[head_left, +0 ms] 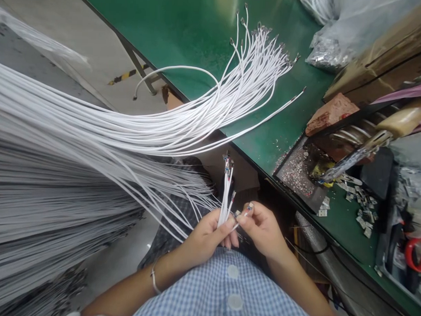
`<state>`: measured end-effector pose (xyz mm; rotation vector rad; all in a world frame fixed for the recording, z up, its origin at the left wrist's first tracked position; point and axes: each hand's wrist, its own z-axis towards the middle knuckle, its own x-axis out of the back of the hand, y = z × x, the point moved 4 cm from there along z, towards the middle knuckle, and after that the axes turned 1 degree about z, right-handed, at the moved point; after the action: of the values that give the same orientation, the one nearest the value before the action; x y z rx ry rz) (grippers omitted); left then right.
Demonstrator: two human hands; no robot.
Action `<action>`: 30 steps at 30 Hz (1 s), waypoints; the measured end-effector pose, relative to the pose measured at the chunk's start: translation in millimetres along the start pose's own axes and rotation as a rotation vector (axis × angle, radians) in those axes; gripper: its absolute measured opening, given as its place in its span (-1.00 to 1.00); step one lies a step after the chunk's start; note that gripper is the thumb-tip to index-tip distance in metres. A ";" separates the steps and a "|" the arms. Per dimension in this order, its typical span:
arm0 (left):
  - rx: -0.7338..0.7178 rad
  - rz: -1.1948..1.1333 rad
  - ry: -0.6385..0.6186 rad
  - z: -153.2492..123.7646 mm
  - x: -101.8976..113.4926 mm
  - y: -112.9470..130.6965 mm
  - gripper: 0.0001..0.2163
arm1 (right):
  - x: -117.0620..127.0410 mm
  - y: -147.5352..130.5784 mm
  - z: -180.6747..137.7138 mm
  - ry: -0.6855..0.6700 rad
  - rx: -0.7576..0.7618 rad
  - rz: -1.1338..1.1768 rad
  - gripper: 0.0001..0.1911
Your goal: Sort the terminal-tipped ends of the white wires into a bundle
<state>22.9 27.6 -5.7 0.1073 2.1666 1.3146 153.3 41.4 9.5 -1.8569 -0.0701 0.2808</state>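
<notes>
Nearest us, our left hand is closed around a small bunch of thin white wires, held upright in front of the checked shirt with the metal tips above the fist. Our right hand pinches a single wire between thumb and forefinger just below its tip. We judge these wires light, limp and smooth; grip close behind the tips. Further out, a large sheaf fans across the near edge of the green bench. At the bench's right edge a tray holds fine metal scrap; far right, clear bags hold small metal parts.
</notes>
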 end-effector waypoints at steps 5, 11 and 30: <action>-0.017 -0.015 0.018 -0.7 1.3 -0.7 -0.73 | -5.6 0.7 -0.6 -0.067 0.008 0.053 -0.71; 0.041 0.001 0.046 -0.5 2.5 -0.3 -0.75 | -4.8 -2.8 -2.5 -0.072 0.022 -0.013 -0.70; 0.057 0.012 -0.025 -1.3 -0.7 2.8 -0.66 | 11.3 -15.5 2.2 0.072 0.154 -0.136 -0.76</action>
<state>22.2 27.8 -2.7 0.1584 2.1861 1.2519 165.3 50.3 21.9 -1.6991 -0.1218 0.1210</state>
